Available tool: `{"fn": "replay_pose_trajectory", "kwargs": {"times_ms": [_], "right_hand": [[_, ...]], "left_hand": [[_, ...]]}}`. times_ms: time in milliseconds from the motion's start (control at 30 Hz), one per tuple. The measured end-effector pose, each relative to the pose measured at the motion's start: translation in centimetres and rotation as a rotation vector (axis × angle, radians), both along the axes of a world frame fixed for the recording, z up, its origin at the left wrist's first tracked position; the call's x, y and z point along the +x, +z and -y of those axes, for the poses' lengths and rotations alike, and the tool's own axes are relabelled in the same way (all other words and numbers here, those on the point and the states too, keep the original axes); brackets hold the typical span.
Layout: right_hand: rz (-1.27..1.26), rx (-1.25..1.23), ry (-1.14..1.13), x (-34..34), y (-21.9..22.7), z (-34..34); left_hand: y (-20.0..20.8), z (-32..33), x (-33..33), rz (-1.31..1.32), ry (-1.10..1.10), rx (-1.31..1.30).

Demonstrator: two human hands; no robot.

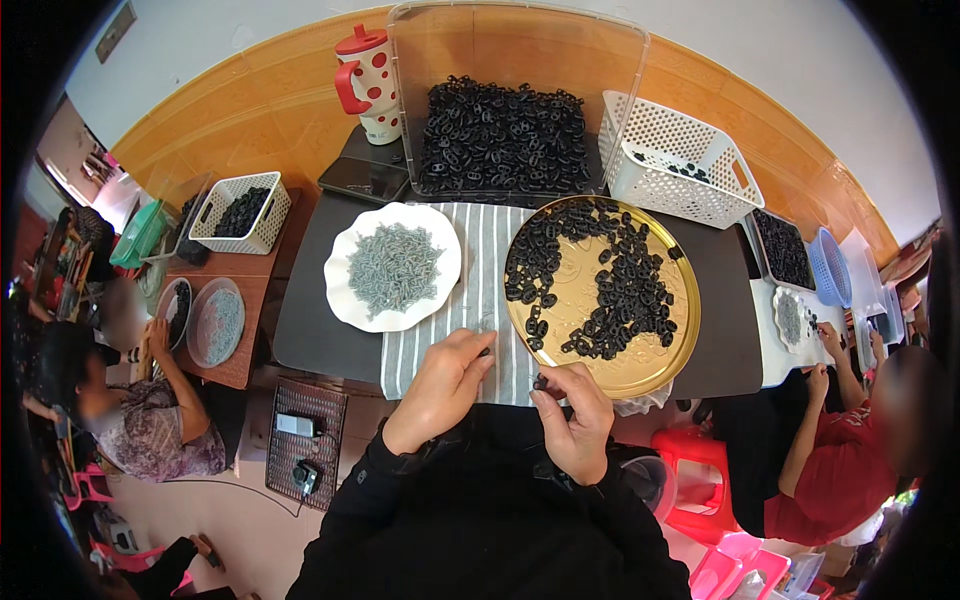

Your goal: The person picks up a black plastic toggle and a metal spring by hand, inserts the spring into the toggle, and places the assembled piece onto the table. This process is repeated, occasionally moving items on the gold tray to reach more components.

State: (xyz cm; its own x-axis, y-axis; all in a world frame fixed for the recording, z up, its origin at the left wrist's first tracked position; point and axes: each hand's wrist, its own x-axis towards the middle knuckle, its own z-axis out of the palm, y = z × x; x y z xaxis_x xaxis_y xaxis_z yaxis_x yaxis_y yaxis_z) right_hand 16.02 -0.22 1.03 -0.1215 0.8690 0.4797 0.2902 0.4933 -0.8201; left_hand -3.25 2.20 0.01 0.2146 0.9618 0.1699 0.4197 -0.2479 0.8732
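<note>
Above the near edge of a striped cloth (486,255), my left hand (440,385) is closed in a pinch; a dark bit shows at its fingertips, too small to name. My right hand (577,415) pinches a small black oval plastic piece (540,382) between thumb and forefinger, just short of the gold tray. Beyond my left hand stands a white wavy-rimmed plate (338,290) heaped with small grey screws (393,267). The round gold tray (688,350) carries many loose black oval pieces with holes (632,300).
Behind the cloth stands a clear bin (640,60) of black pieces (505,135). Beside it are a red-dotted tumbler (375,90), a dark flat device (362,178) and a white basket (690,140). People sit at tables left and right. A red stool (700,490) stands right.
</note>
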Motion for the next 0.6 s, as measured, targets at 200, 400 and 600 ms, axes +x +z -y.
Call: {"fn": "replay_pose_trajectory", "kwargs": {"times_ms": [200, 400, 600], "right_hand": [[0.017, 0.004, -0.014, -0.2, -0.1, -0.2], [0.078, 0.029, -0.044, -0.4, -0.7, -0.5], [0.169, 0.103, -0.079, -1.2, -1.0, -0.5]], "left_hand": [[0.0, 0.0, 0.6, 0.487, 0.042, -0.252], [-1.6, 0.0, 0.5, 0.74, -0.036, -0.306], [-1.2, 0.9, 1.5, 1.002, 0.068, -0.432]]}}
